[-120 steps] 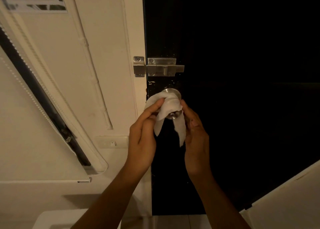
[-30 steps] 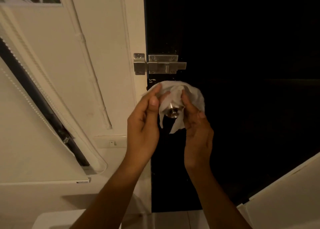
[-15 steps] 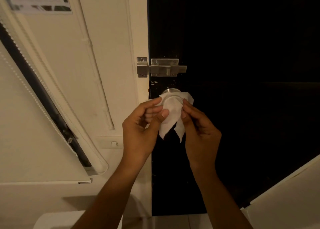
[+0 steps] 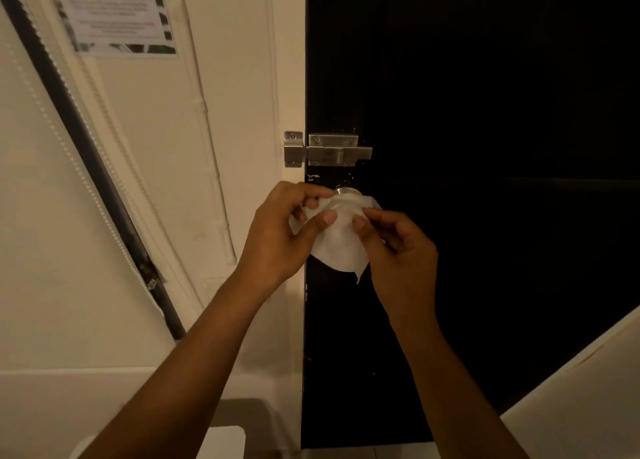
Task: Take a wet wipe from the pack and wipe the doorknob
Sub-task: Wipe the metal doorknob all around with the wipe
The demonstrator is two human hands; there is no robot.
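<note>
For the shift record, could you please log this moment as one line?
stage: wiping | left hand: pinches wet wipe | right hand: pinches wet wipe | doorknob: mostly covered by wipe | latch: above knob

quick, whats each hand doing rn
Left hand: pinching the wet wipe against the doorknob.
Right hand: pinching the wipe's other side.

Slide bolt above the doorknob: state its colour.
Silver, brushed metal slide bolt, clearest in the head view.
</note>
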